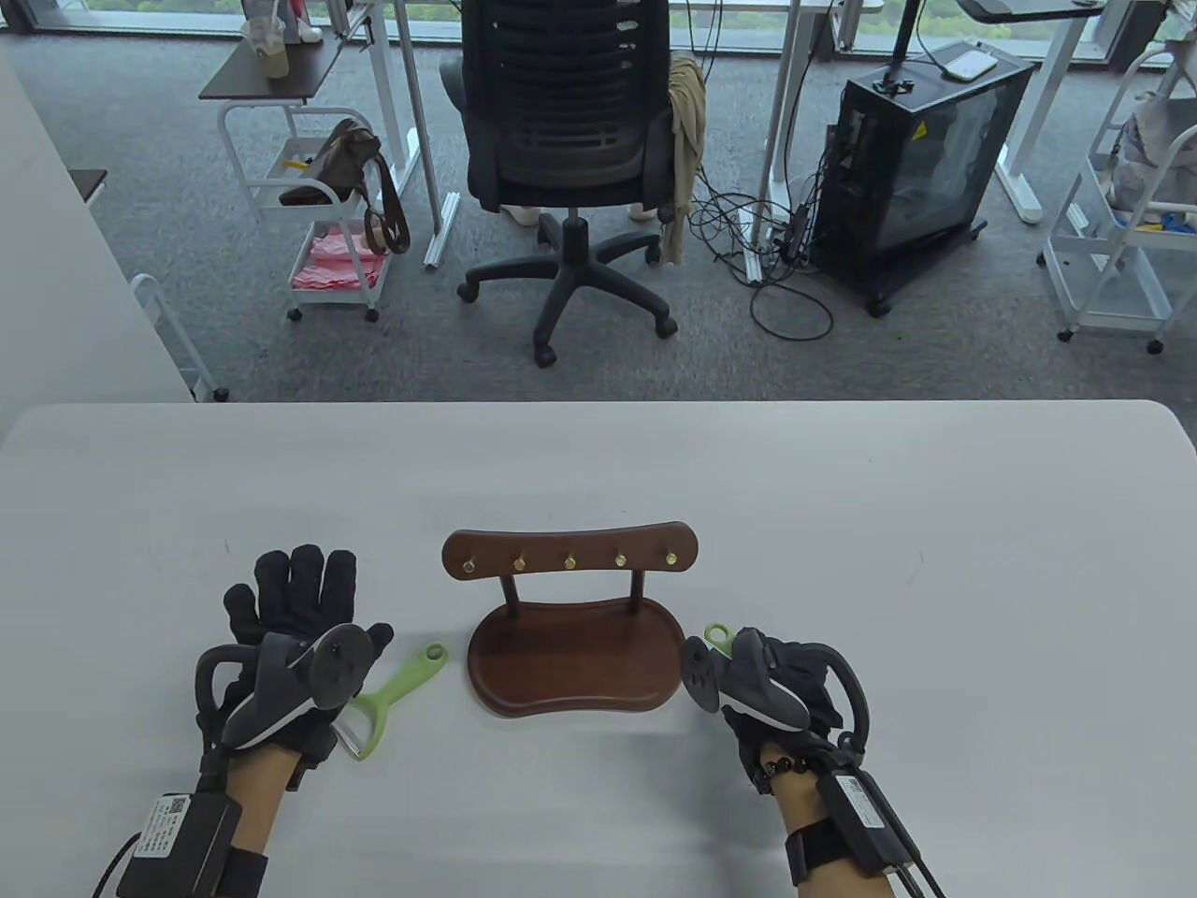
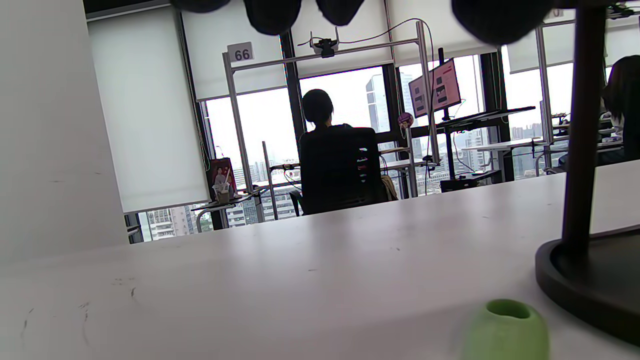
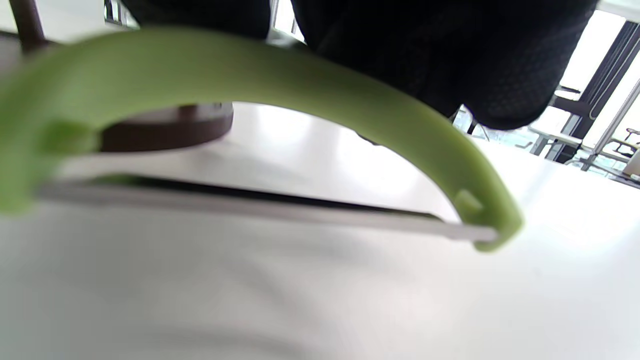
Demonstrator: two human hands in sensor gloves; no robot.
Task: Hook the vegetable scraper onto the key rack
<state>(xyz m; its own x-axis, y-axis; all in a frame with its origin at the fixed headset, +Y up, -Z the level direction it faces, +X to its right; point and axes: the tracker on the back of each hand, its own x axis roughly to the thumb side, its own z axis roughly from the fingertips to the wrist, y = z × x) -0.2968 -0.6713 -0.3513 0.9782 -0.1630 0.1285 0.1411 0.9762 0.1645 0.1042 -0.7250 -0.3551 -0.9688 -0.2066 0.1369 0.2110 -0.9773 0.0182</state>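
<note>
A brown wooden key rack (image 1: pixel 575 664) stands mid-table, with a top bar (image 1: pixel 570 552) carrying several brass hooks. One green vegetable scraper (image 1: pixel 397 692) lies flat on the table just right of my left hand (image 1: pixel 295 599), which rests flat with fingers spread and holds nothing. Its ring end (image 2: pixel 505 327) shows in the left wrist view beside the rack base (image 2: pixel 590 285). My right hand (image 1: pixel 776 669) is curled around a second green scraper, whose ring (image 1: pixel 718 633) pokes out toward the rack base. In the right wrist view its green yoke (image 3: pixel 300 85) and blade (image 3: pixel 250 207) sit close above the table under my fingers (image 3: pixel 450 60).
The white table (image 1: pixel 842 524) stretches wide on both sides of the rack. Beyond its far edge are an office chair (image 1: pixel 570 150), carts and a black computer case (image 1: pixel 916 159) on the floor.
</note>
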